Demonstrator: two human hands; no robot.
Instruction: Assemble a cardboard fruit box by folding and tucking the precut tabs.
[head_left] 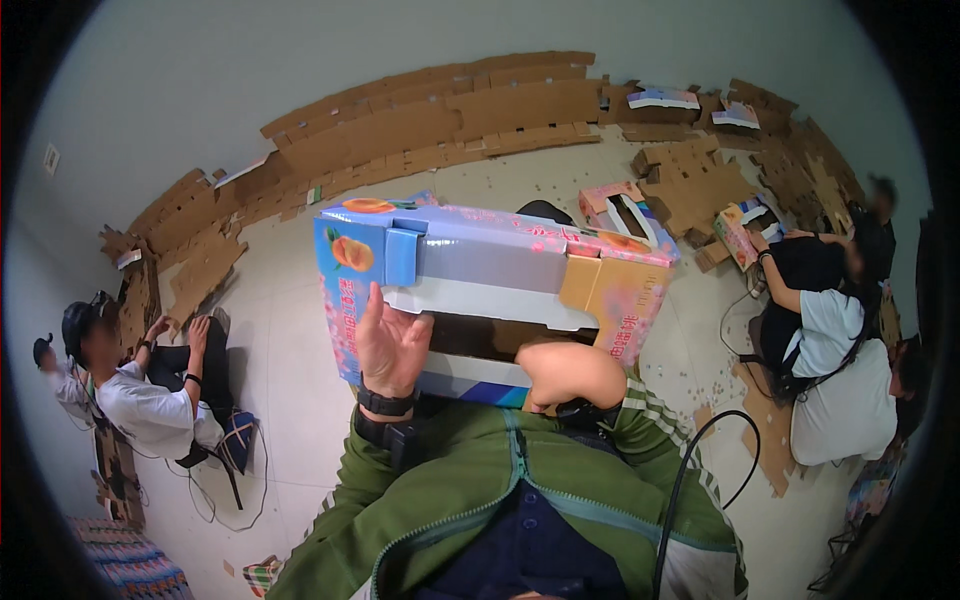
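Note:
A colourful cardboard fruit box [490, 262], printed with peaches and pink blossom, is held tilted in front of my body. A long opening in its side shows a dark inside, with a white flap edge along it. My left hand [392, 345] is at the box's left part, thumb up against the blue end and the other fingers curled at the opening's edge. My right hand [575, 375] bends over the near edge of the opening on the right; its fingertips are mostly hidden. Dark bands circle both wrists.
Flattened brown cardboard [420, 115] lines the far wall. Another printed box [615, 212] stands beyond mine. One person [150, 395] sits at left, another [825, 310] at right handling a box. A black cable [690, 450] loops beside my right arm. Printed sheets [130, 560] lie at lower left.

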